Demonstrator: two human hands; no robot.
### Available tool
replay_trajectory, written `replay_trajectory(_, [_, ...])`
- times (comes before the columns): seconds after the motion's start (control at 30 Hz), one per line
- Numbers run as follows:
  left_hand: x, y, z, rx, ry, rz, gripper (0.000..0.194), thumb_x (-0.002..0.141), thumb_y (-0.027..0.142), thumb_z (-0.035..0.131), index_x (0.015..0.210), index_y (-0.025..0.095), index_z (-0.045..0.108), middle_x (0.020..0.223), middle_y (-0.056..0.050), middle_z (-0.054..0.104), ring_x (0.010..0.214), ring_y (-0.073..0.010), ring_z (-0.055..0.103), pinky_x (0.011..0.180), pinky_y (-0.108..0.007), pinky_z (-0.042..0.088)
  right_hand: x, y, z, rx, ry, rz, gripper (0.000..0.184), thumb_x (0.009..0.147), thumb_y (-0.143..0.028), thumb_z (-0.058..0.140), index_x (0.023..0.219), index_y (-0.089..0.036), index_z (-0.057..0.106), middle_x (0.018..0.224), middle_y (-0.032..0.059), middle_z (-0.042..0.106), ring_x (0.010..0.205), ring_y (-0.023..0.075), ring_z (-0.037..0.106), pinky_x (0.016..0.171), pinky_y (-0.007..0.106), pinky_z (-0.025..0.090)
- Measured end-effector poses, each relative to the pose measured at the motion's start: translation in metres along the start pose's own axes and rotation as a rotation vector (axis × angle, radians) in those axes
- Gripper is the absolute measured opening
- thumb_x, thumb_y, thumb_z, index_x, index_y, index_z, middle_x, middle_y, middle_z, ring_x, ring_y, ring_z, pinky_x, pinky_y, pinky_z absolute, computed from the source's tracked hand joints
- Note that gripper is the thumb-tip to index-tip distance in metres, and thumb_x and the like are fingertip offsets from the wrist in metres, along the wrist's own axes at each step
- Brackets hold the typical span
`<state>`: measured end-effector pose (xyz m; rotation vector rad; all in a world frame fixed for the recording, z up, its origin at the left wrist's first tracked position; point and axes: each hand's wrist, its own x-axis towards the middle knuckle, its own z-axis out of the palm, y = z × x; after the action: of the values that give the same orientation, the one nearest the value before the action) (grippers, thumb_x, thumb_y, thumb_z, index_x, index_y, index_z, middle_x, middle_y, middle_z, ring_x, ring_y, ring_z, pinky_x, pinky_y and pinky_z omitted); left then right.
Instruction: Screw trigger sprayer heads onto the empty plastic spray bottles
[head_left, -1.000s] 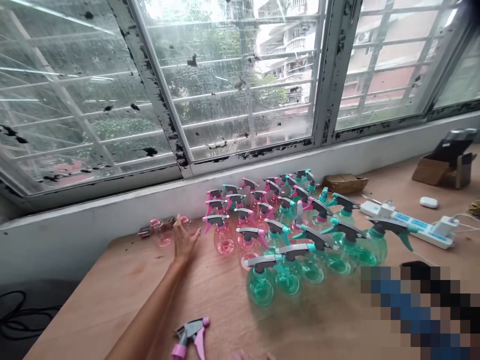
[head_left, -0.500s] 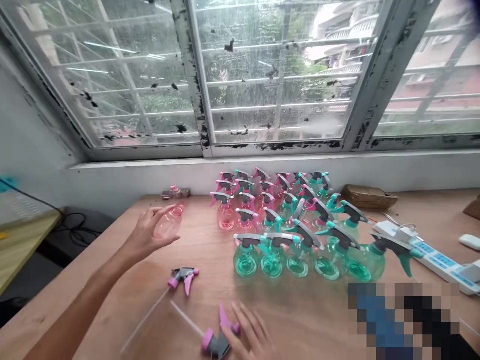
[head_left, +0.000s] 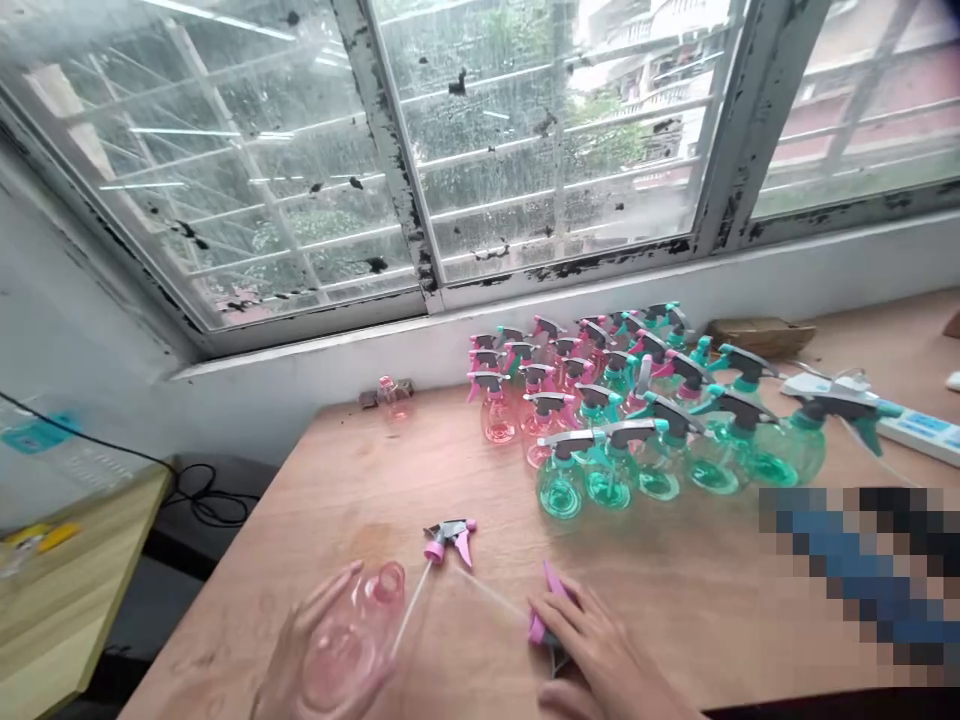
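Observation:
My left hand [head_left: 311, 650] grips an empty, clear pink plastic bottle [head_left: 349, 635] low in view, its open mouth tilted up and to the right. My right hand [head_left: 600, 640] closes on a pink and grey trigger sprayer head [head_left: 544, 615], partly hidden by my fingers. Its thin clear dip tube runs left across the wood. Between my hands, a second pink and grey sprayer head [head_left: 450, 535] lies on the table, its tube pointing toward the bottle's mouth without visibly entering it.
Rows of assembled pink and green spray bottles [head_left: 615, 440] stand on the wooden table [head_left: 300, 520], with loose pink bottles [head_left: 394, 397] by the window sill. A power strip [head_left: 919, 425] and a brown package [head_left: 761, 337] sit at right. A pixelated patch covers the lower right.
My left hand has brought the pink bottle down and toward me from the back of the table. My right hand now grips a sprayer head, and the view has swung.

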<state>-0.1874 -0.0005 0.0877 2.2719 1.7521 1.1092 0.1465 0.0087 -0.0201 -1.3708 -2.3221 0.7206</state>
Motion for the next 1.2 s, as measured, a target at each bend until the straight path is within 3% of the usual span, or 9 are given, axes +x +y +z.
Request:
replay_trajectory(0.13, [0.025,0.002,0.012,-0.064,0.024,0.018,0.066,0.082,0.041,0.077,0.141,0.032,0.049,0.144,-0.01,0.058,0.133,-0.039,0.055,0.111,-0.064,0.047,-0.029,0.009,-0.019,0.162,0.201,0.035,0.08,0.075,-0.021,0.083,0.148,-0.024,0.049,0.144,0.0155,0.063,0.137,0.0405,0.049,0.11,0.052,0.047])
replay_trajectory(0.3, [0.037,0.043,0.042,-0.154,-0.055,0.077,0.064,0.086,0.038,0.075,0.144,0.039,0.048,0.148,-0.007,0.054,0.138,-0.0353,0.052,0.112,-0.057,0.048,-0.055,0.025,-0.06,0.49,0.311,-0.013,0.053,0.091,-0.048,0.065,0.139,-0.028,0.055,0.114,0.0099,0.068,0.105,0.0312,0.066,0.096,0.044,0.051])
replay_trajectory(0.37, [0.035,0.058,0.06,-0.194,-0.065,0.042,0.062,0.087,0.041,0.074,0.143,0.04,0.049,0.147,-0.006,0.055,0.137,-0.034,0.053,0.107,-0.051,0.055,-0.061,0.028,-0.077,0.589,0.363,-0.022,0.053,0.096,-0.062,0.049,0.137,-0.029,0.057,0.108,0.0086,0.068,0.1,0.0309,0.065,0.091,0.043,0.051])
replay_trajectory(0.47, [0.028,0.069,0.082,-0.259,-0.049,-0.066,0.066,0.084,0.05,0.074,0.144,0.037,0.049,0.144,-0.007,0.06,0.131,-0.035,0.06,0.109,-0.054,0.053,-0.067,0.026,-0.102,0.725,0.379,0.023,0.062,0.097,-0.071,0.031,0.128,-0.029,0.064,0.088,0.0049,0.068,0.084,0.0275,0.064,0.082,0.039,0.051])
replay_trajectory(0.57, [0.016,0.071,0.09,-0.318,-0.035,-0.147,0.068,0.083,0.053,0.074,0.142,0.032,0.049,0.144,-0.01,0.061,0.132,-0.0359,0.06,0.111,-0.056,0.05,-0.073,0.02,-0.126,0.818,0.401,0.106,0.077,0.09,-0.083,0.028,0.115,-0.024,0.07,0.07,0.0023,0.062,0.064,0.0231,0.055,0.063,0.034,0.047])
replay_trajectory(0.7, [0.001,0.069,0.089,-0.274,-0.064,-0.065,0.064,0.085,0.042,0.076,0.141,0.031,0.048,0.147,-0.012,0.056,0.138,-0.0355,0.054,0.115,-0.057,0.045,-0.078,0.015,-0.147,0.848,0.43,0.224,0.076,0.086,-0.085,0.037,0.107,-0.021,0.072,0.06,0.0016,0.059,0.055,0.0197,0.047,0.051,0.03,0.035])
replay_trajectory(0.83, [-0.003,0.068,0.089,-0.191,-0.064,0.026,0.07,0.085,0.039,0.076,0.146,0.032,0.042,0.147,-0.012,0.056,0.139,-0.0363,0.052,0.114,-0.059,0.046,-0.081,0.009,-0.143,0.939,0.403,0.329,0.085,0.079,-0.091,0.036,0.104,-0.02,0.074,0.052,0.0012,0.056,0.048,0.0196,0.044,0.049,0.031,0.032])
replay_trajectory(1.0, [-0.003,0.075,0.094,-0.148,-0.101,0.151,0.075,0.083,0.04,0.078,0.147,0.03,0.04,0.147,-0.014,0.057,0.139,-0.038,0.053,0.112,-0.059,0.048,-0.079,0.007,-0.11,1.007,0.441,0.387,0.081,0.08,-0.09,0.039,0.1,-0.019,0.073,0.052,0.0019,0.058,0.046,0.0198,0.045,0.048,0.031,0.033])
replay_trajectory(1.2, [-0.007,0.088,0.09,-0.136,-0.114,0.115,0.074,0.084,0.039,0.078,0.147,0.033,0.039,0.148,-0.013,0.056,0.138,-0.037,0.054,0.115,-0.061,0.045,-0.093,0.024,-0.086,1.046,0.493,0.409,0.086,0.079,-0.091,0.036,0.1,-0.018,0.076,0.047,0.0023,0.057,0.037,0.0195,0.047,0.042,0.033,0.036])
